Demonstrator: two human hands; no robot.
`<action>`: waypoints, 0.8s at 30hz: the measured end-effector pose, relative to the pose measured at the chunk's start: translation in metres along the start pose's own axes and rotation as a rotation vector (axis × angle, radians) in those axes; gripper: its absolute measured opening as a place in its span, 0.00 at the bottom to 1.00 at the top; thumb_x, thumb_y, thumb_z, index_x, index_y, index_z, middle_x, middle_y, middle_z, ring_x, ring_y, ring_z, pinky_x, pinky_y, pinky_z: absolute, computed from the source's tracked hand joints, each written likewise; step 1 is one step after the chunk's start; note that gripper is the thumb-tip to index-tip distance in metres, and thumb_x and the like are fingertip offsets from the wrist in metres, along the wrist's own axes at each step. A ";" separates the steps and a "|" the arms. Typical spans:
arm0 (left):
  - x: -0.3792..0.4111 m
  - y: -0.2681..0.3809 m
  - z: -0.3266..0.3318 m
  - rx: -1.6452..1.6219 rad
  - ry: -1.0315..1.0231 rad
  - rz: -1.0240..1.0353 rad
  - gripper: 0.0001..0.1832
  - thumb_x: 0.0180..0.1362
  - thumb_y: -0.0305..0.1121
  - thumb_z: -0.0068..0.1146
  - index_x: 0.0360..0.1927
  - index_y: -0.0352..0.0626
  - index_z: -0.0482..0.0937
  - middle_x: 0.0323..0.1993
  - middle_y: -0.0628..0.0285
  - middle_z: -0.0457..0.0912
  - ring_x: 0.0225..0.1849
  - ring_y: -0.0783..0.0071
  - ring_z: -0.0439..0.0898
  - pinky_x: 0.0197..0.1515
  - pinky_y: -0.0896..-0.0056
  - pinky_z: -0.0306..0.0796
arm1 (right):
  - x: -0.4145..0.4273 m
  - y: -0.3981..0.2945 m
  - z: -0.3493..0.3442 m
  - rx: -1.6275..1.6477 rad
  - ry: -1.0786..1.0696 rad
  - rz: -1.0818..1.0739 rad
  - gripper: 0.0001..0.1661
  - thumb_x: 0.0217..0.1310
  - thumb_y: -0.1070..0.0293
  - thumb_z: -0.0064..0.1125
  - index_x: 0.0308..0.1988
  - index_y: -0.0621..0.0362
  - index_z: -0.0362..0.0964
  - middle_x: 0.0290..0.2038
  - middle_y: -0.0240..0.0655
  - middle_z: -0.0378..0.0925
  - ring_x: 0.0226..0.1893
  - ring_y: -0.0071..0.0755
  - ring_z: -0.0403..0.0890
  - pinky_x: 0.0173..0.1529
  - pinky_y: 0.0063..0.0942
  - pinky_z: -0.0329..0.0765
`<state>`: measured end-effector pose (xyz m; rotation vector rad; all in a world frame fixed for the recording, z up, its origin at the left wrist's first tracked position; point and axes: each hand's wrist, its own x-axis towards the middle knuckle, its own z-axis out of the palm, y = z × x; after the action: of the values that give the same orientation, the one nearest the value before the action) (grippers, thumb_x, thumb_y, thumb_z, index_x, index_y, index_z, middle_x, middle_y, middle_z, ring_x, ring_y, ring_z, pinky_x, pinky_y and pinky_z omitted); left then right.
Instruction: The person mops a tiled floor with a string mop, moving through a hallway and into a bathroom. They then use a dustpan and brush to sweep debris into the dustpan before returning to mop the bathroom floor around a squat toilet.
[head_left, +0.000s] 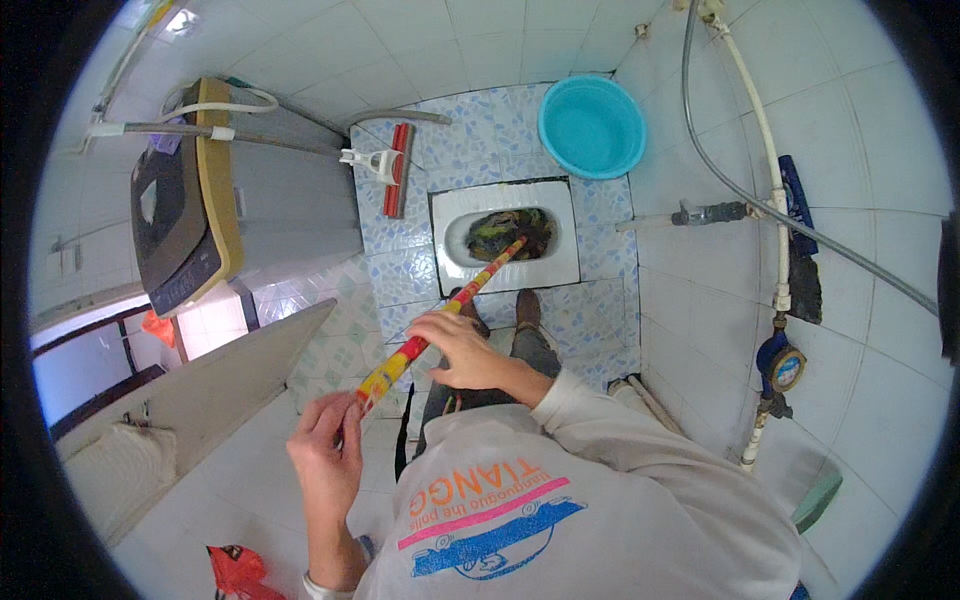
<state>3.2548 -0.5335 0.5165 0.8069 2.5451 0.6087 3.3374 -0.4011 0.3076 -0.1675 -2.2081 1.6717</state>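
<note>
A long pole wrapped in red and yellow (395, 367) runs slantwise from my left hand down to the squat toilet. Its upper end is pinched in the fingers of my left hand (328, 442). Farther down, my right hand (465, 349) lies over the pole with its fingers curled on it and the thumb lower. At the pole's far end a dark green and black mop head (499, 232) sits bunched in the bowl of the white ceramic squat toilet (506, 281). How the pole joins the mop head is hard to see.
A turquoise plastic basin (592, 127) stands beyond the toilet at right. A red sponge mop head (397, 171) lies left of it, near a grey hose (401, 116). A washing machine (217, 202) stands at left. Pipes and a water meter (786, 370) line the right wall.
</note>
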 end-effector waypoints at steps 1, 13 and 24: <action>-0.002 -0.009 -0.002 0.030 -0.020 -0.042 0.07 0.48 0.21 0.54 0.33 0.34 0.76 0.28 0.53 0.77 0.25 0.64 0.78 0.25 0.74 0.71 | -0.017 0.027 0.004 -0.027 0.035 0.066 0.28 0.40 0.67 0.61 0.44 0.61 0.63 0.35 0.45 0.72 0.39 0.49 0.73 0.46 0.38 0.67; 0.065 -0.095 -0.036 0.363 -0.512 0.188 0.15 0.43 0.25 0.57 0.38 0.38 0.74 0.32 0.51 0.78 0.22 0.58 0.78 0.24 0.66 0.73 | -0.005 0.202 0.119 0.828 0.674 1.530 0.21 0.49 0.61 0.57 0.36 0.66 0.63 0.24 0.39 0.69 0.26 0.39 0.76 0.23 0.33 0.75; 0.091 -0.275 -0.045 0.072 -0.467 0.182 0.15 0.47 0.25 0.55 0.42 0.43 0.75 0.36 0.55 0.78 0.26 0.61 0.78 0.25 0.67 0.73 | -0.005 0.346 0.268 0.416 0.950 1.615 0.10 0.47 0.71 0.55 0.28 0.64 0.63 0.19 0.39 0.67 0.16 0.37 0.71 0.20 0.37 0.74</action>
<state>3.0433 -0.6938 0.3912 1.0730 2.0924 0.3323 3.2041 -0.5451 -0.0834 -2.4166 -0.7089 1.7960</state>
